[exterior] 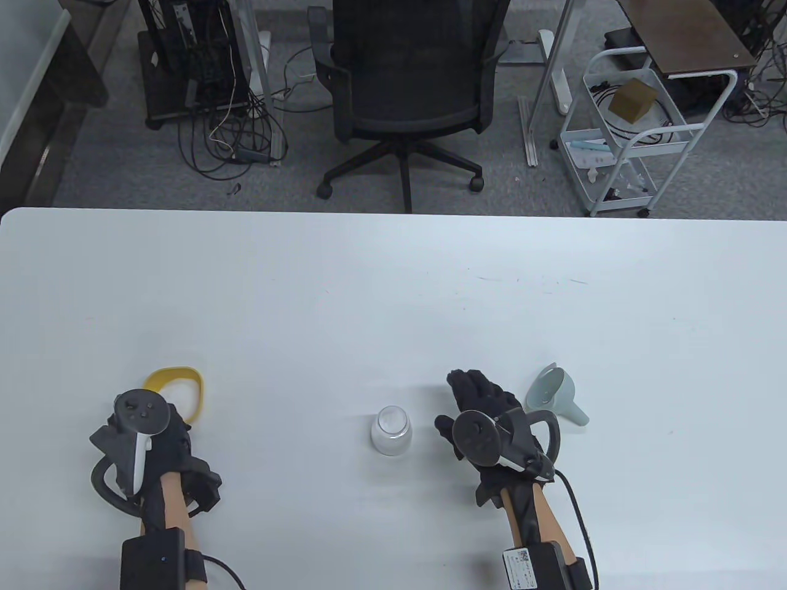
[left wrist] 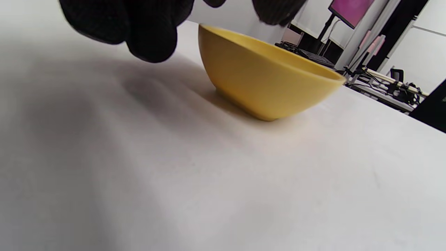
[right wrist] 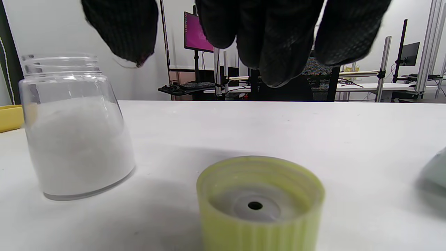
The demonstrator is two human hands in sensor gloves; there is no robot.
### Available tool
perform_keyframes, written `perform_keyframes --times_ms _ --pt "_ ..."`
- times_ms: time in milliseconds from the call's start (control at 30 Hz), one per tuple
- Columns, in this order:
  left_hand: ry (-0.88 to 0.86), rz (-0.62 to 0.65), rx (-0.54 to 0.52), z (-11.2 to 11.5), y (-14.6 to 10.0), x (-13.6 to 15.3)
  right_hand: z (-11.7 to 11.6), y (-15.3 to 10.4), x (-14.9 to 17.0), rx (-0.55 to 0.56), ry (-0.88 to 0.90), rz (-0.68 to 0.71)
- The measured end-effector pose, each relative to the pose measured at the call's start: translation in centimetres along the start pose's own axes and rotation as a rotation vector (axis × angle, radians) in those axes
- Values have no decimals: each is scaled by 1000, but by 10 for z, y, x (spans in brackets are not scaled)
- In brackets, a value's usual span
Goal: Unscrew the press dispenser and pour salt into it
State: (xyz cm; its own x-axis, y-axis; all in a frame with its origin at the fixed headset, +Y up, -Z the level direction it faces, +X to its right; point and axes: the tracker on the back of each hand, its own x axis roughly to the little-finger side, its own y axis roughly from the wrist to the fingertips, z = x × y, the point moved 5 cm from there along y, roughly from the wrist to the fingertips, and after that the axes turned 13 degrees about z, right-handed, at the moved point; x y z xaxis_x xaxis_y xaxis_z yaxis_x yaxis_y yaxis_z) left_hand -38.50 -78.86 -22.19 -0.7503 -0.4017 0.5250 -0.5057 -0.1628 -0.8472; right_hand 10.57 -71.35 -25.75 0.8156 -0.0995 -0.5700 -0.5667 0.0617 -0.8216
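**Even overhead light, soft shadows, blur close to the wrist lenses**

The white matte table [exterior: 393,295] is brightly and evenly lit, with faint shadows just beside both hands. In the left wrist view the black gloved fingertips [left wrist: 150,31] are blurred and cast a broad grey shadow towards the yellow plastic bowl [left wrist: 268,80]. The clear glass jar of white salt [right wrist: 75,139] shows small highlights; the ribbed green cap [right wrist: 259,205] below the right fingers is slightly soft.
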Motion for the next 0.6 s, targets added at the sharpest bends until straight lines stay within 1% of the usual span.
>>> perform_keyframes --times_ms 100,133,233,400,600 --pt "-37 -19 9 4 2 8 0 0 1 6 7 -2" --pt "-34 -28 -18 2 2 11 -1 0 1 7 10 -9" --pt "-71 -62 -38 3 3 18 -2 0 1 -4 4 -21" --pt "-7 -110 -53 5 6 28 -2 0 2 -3 4 -24" --pt "-149 -150 -26 11 5 39 -3 0 3 -4 -1 -23"
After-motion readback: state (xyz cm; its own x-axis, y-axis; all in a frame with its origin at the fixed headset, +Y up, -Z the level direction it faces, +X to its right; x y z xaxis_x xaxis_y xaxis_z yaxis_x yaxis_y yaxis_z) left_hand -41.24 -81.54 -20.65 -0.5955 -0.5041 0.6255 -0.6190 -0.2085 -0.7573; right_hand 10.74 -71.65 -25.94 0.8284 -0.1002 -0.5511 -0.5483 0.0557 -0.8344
